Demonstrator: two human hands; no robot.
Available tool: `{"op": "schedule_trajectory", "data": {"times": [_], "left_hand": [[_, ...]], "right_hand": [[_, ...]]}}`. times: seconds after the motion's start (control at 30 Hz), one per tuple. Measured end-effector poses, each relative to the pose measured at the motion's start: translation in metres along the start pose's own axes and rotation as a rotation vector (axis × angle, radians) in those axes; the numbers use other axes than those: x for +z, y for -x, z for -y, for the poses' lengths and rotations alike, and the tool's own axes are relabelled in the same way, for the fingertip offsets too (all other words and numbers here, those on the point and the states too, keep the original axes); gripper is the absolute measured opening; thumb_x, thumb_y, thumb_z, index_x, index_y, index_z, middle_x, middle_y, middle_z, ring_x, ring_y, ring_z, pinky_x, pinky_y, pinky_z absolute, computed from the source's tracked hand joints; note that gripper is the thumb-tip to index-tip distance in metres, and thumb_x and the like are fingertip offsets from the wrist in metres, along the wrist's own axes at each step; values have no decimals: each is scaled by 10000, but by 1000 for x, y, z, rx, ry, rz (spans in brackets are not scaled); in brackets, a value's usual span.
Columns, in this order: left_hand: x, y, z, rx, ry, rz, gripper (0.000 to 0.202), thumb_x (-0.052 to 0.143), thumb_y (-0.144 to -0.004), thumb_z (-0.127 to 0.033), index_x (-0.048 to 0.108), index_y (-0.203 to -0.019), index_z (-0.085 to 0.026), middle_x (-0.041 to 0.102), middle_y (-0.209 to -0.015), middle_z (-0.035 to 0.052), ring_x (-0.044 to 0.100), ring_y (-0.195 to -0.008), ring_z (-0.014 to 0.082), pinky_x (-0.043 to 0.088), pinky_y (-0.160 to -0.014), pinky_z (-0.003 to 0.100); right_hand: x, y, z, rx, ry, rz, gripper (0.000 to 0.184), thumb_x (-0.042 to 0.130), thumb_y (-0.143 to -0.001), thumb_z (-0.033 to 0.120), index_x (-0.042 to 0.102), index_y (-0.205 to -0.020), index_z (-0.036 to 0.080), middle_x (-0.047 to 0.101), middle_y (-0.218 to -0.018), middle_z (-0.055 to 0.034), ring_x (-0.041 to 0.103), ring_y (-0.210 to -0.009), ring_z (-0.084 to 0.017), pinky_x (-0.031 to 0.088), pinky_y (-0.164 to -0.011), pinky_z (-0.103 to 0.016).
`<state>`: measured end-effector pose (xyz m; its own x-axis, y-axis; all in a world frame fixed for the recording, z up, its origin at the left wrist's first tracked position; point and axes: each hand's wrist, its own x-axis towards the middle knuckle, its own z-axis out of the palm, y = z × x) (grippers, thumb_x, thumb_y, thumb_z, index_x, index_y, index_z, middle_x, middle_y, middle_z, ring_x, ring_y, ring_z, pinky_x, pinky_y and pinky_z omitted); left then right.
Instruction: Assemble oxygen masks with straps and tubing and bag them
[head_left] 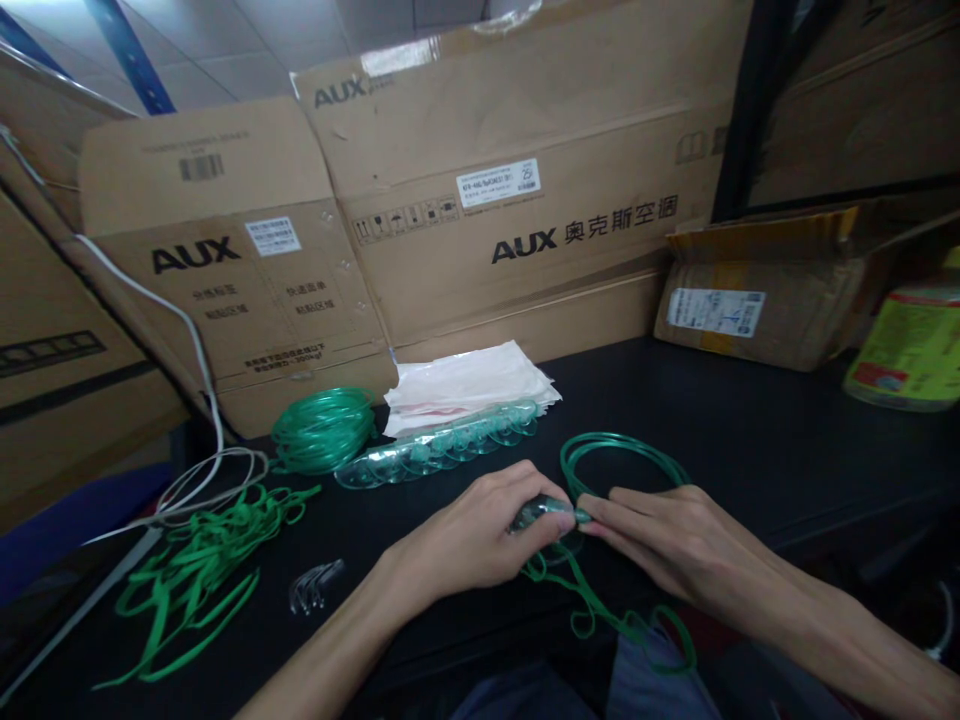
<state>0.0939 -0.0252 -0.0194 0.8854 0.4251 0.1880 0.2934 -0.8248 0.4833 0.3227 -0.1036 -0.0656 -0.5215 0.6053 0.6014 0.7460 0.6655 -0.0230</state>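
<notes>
Nearest you, on your side of the row of clear masks (442,450), a thin green band (592,608) hung in loops below your hands, toward your lap. Just above it your left hand (480,535) was closed over a small clear-green mask piece (544,512), thumb and fingers wrapped round it, while your right hand (675,545) pinched its narrow tip with the fingertips; both hands touched it, the left covering more. Its long axis ran left to right between the hands, and it lay near the row of masks, off its right end. Most of the piece was hidden under your left fingers, so its shape was hard to make out, as was whether the green tubing loop (615,438), beyond your right hand and right of the row, was joined to it. Left of the row lay loose green straps (195,570) and a tubing coil (322,430); behind the row, white bags (469,385), then cardboard boxes (525,200)
</notes>
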Motion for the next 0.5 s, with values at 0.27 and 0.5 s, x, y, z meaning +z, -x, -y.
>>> {"op": "schedule_trajectory", "data": {"times": [0.27,0.5], "left_hand": [[0,2,-1,5,-57,-10,233,482,-1047,-369,593,-1146,-190,617,-1117,59,645,-1002,174,519,-938,307],[2,5,16,115,-482,-51,274,398,-1067,-373,519,-1231,-190,590,-1227,92,711,-938,212,634,-730,352]], "right_hand": [[3,0,-1,-3,-17,-4,272,402,-1085,229,662,-1071,151,634,-711,-12,619,-549,-127,384,-513,-264],[1,-1,-6,136,-145,-7,312,433,-1071,274,737,-1043,209,784,-835,-48,748,-669,-183,556,-611,-254]]}}
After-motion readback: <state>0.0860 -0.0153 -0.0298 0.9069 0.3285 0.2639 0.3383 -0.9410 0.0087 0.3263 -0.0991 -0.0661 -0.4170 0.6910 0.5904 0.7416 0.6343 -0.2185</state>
